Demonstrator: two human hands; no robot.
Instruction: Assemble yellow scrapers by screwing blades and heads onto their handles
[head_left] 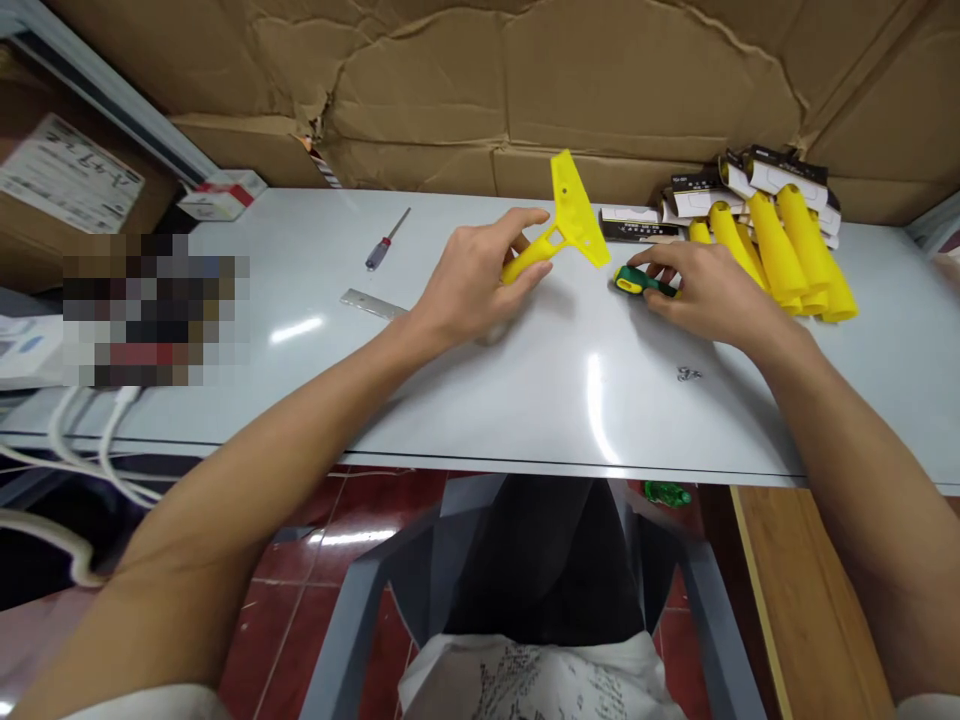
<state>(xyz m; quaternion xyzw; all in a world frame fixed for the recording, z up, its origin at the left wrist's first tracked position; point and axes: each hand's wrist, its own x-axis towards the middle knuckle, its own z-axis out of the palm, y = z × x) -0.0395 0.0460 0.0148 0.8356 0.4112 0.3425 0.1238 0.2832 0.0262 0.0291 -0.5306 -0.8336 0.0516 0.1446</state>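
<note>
My left hand (480, 270) is closed around the handle of a yellow scraper (576, 212), its wide flat head tilted up above the table. My right hand (705, 285) has its fingers around a green and yellow tool handle (634, 280) at the tabletop; the tool's other end is hidden under the palm. Nearer to me, below that hand, lies a small pile of metal screws (688, 374). A flat metal strip (373, 303) is partly covered by my left forearm. Behind it rests a screwdriver (379, 252) with a grey and red handle.
Several yellow plastic handles (784, 255) are heaped at the right, before black and white cardboard sleeves (787, 175). Cardboard (420, 90) lines the back of the white table (480, 410). A red and white box (223, 195) and white cables (105, 430) are on the left.
</note>
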